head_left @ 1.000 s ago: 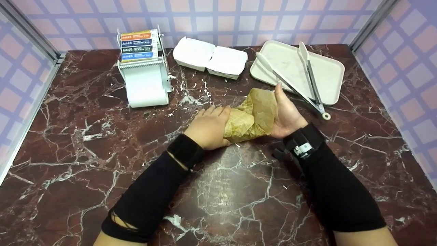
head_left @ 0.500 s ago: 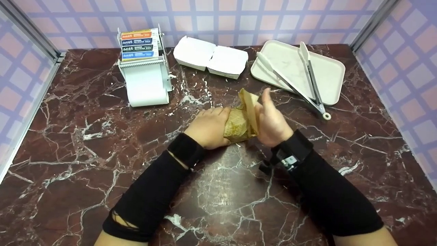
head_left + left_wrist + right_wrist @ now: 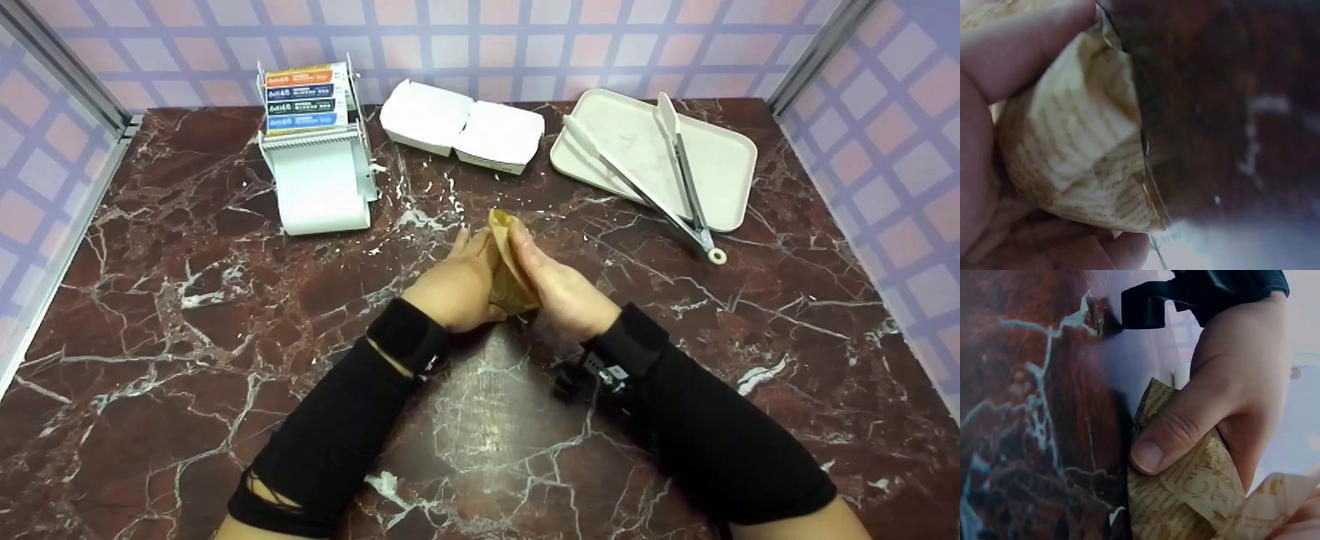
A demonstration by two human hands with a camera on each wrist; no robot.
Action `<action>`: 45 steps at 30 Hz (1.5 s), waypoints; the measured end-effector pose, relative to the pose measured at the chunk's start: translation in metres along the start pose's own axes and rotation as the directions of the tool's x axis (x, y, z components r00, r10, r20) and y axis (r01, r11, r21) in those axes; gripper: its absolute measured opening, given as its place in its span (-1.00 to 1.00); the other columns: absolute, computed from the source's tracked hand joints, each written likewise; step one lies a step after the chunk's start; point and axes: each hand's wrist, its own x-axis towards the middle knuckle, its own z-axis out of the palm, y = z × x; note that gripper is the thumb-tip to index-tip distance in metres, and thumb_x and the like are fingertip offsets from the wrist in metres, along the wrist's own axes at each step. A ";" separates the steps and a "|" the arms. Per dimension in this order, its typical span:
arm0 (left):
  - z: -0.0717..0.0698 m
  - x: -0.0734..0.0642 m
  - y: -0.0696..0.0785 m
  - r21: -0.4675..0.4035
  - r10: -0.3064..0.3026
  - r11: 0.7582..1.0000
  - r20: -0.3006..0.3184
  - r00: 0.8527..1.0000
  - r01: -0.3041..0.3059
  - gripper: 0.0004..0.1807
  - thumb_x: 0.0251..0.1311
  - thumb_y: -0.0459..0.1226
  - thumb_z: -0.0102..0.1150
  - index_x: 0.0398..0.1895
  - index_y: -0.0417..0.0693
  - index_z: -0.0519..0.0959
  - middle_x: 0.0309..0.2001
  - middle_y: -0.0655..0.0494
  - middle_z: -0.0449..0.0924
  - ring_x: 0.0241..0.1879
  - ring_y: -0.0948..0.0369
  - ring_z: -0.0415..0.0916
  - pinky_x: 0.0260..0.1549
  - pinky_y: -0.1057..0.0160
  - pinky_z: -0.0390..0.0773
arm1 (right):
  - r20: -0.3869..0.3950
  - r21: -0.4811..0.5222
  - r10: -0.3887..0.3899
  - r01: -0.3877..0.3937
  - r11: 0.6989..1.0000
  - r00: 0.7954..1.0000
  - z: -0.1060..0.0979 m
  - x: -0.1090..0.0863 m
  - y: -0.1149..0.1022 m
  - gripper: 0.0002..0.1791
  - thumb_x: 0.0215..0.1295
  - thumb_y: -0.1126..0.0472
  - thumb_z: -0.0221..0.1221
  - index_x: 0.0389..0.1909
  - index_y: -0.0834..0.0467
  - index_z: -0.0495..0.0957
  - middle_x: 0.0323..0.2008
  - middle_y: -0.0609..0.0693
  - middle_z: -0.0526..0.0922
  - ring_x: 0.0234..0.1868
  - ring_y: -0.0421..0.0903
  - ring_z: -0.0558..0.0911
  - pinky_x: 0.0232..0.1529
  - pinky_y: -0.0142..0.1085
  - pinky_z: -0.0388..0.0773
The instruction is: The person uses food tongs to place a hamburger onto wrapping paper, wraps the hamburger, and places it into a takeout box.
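A bundle in crumpled brown printed paper (image 3: 516, 294) sits between both hands at mid-table; what it wraps is hidden. My left hand (image 3: 452, 286) holds its left part, and in the left wrist view the thumb and fingers lie around the printed wrapping (image 3: 1078, 135). The right wrist view shows the left thumb (image 3: 1151, 453) pressed on the near side. With fingers straight, my right hand (image 3: 566, 295) presses the paper flap upright against the bundle from the right. Only a small part of the right hand (image 3: 1304, 523) shows there, beside the flap (image 3: 1269, 503).
At the back left stands a label dispenser (image 3: 319, 180) with small coloured boxes on it. An opened white carton (image 3: 499, 135) lies to its right. Tongs (image 3: 637, 182) rest on a pale tray (image 3: 724, 176) at the back right. White flecks dot the marbled table.
My right hand has moved left with the loose paper, folding it toward the left hand; the bundle now looks narrower. The left hand has kept its place on it.
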 end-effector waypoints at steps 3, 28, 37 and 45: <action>0.002 -0.003 -0.001 -0.084 -0.031 0.996 -0.008 0.999 0.030 0.29 0.26 0.01 0.42 0.72 0.02 -0.36 0.72 -0.08 -0.52 0.70 -0.17 -0.46 0.65 -0.09 -0.18 | 0.064 0.022 -0.063 0.061 0.998 0.996 -0.001 0.002 0.002 -0.20 0.62 0.19 -0.12 0.70 0.15 -0.30 0.72 0.05 -0.35 0.73 -0.01 -0.28 0.73 -0.09 -0.28; 0.004 -0.004 -0.005 -0.133 0.052 0.989 -0.066 0.996 -0.060 0.11 0.22 -0.01 0.45 0.71 0.11 -0.03 0.72 -0.06 -0.38 0.70 -0.18 -0.43 0.67 -0.13 -0.32 | 0.158 -0.560 -0.079 0.155 0.814 0.984 -0.026 0.011 0.019 -0.17 0.57 0.35 0.00 0.71 0.05 -0.14 0.72 0.05 -0.40 0.73 0.15 -0.25 0.72 0.06 -0.21; 0.005 -0.002 -0.002 -0.085 0.093 0.991 -0.082 0.992 -0.100 0.07 0.26 -0.06 0.42 0.70 0.07 -0.03 0.72 -0.11 -0.38 0.71 -0.15 -0.44 0.68 -0.12 -0.39 | 0.210 -0.618 -0.016 0.145 0.773 0.978 -0.013 0.013 0.014 -0.12 0.61 0.27 -0.05 0.69 0.14 -0.41 0.66 0.18 -0.63 0.69 0.23 -0.51 0.69 0.12 -0.39; 0.002 -0.004 -0.013 -0.245 0.116 0.960 -0.092 0.989 -0.136 0.25 0.21 0.04 0.46 0.72 -0.07 -0.20 0.71 -0.15 -0.48 0.69 -0.21 -0.49 0.67 -0.19 -0.28 | 0.205 -0.746 0.018 0.144 0.650 0.979 -0.004 0.015 0.012 -0.13 0.63 0.14 -0.07 0.69 0.19 -0.39 0.66 0.27 -0.57 0.68 0.32 -0.46 0.69 0.19 -0.42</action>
